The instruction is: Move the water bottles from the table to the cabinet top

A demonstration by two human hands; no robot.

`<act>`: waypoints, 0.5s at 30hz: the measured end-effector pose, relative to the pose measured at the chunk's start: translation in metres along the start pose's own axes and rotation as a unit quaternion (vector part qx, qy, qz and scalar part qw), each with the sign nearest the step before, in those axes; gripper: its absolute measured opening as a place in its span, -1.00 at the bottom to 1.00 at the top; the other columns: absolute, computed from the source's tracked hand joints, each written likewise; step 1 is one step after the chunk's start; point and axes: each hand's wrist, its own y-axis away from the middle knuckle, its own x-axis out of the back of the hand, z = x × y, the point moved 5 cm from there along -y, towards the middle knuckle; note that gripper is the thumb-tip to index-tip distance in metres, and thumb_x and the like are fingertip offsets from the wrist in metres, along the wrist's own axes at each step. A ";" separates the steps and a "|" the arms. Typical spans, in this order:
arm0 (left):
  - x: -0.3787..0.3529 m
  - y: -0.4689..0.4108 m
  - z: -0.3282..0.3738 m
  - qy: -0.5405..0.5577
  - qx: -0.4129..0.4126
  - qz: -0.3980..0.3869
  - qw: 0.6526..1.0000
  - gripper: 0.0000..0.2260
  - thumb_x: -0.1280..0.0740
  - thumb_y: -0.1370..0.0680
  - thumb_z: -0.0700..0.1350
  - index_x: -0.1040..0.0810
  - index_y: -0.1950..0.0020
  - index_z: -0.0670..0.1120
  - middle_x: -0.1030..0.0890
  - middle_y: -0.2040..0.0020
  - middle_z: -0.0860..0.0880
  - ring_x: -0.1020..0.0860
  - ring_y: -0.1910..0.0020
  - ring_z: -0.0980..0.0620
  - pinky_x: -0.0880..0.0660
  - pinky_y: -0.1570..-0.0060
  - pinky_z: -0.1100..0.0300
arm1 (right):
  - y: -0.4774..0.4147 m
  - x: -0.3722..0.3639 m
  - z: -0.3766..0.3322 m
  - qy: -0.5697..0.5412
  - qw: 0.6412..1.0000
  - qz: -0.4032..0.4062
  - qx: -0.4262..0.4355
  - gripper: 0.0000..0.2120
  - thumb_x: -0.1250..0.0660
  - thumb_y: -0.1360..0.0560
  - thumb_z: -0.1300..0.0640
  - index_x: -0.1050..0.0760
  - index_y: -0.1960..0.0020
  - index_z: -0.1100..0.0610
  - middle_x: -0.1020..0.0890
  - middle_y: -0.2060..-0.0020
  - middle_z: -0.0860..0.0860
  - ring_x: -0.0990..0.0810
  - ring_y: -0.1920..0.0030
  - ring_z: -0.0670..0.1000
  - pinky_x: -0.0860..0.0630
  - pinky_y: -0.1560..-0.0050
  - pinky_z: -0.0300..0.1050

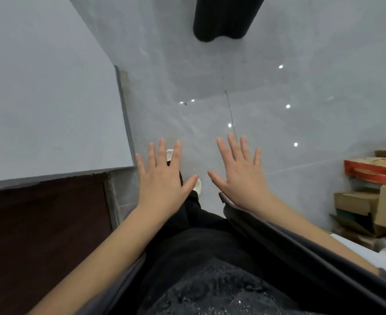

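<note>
My left hand [162, 178] and my right hand [239, 176] are both held out in front of me, palms down, fingers spread and straight, holding nothing. They hover above the grey tiled floor [267, 87]. A grey flat top [46, 98] with a dark brown front below it [42, 235] stands at my left, just left of my left hand. No water bottle is in view.
A black object [224, 17] stands on the floor at the top middle. Stacked cardboard boxes [369, 196] fill the right edge. My dark clothing and white shoes [197, 184] show below my hands.
</note>
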 end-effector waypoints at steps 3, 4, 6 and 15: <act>0.009 -0.023 -0.007 0.004 0.004 -0.002 1.000 -0.26 0.01 -0.54 0.34 0.19 -0.59 0.03 0.14 -0.60 -0.16 0.20 -0.56 -0.19 0.19 -0.46 -0.26 | -0.027 0.011 -0.005 0.016 1.000 -0.002 0.007 -0.24 -0.08 -0.57 -0.28 0.18 -0.60 -0.01 0.14 -0.60 0.06 0.20 -0.58 0.19 0.14 -0.49 0.32; 0.014 -0.032 -0.010 0.005 0.003 -0.001 1.000 -0.26 0.01 -0.53 0.35 0.19 -0.59 0.03 0.14 -0.60 -0.16 0.19 -0.56 -0.19 0.18 -0.46 -0.26 | -0.038 0.016 -0.007 0.018 1.000 -0.001 0.007 -0.24 -0.08 -0.57 -0.28 0.18 -0.60 -0.01 0.14 -0.60 0.06 0.19 -0.58 0.20 0.14 -0.49 0.33; 0.025 -0.053 -0.017 0.004 0.000 -0.004 1.000 -0.25 0.03 -0.52 0.36 0.20 -0.59 0.03 0.15 -0.60 -0.15 0.19 -0.56 -0.19 0.17 -0.47 -0.27 | -0.060 0.028 -0.012 0.021 1.000 0.001 0.006 -0.24 -0.09 -0.56 -0.28 0.16 -0.60 -0.01 0.12 -0.60 0.06 0.18 -0.58 0.20 0.13 -0.48 0.33; 0.092 -0.143 -0.051 0.020 0.011 0.013 1.000 -0.23 0.07 -0.49 0.37 0.20 -0.59 0.03 0.14 -0.60 -0.13 0.18 -0.56 -0.18 0.17 -0.46 -0.29 | -0.154 0.090 -0.042 0.019 1.000 0.016 0.006 -0.24 -0.03 -0.54 -0.29 0.20 -0.60 -0.03 0.14 -0.59 0.07 0.20 -0.58 0.20 0.15 -0.48 0.33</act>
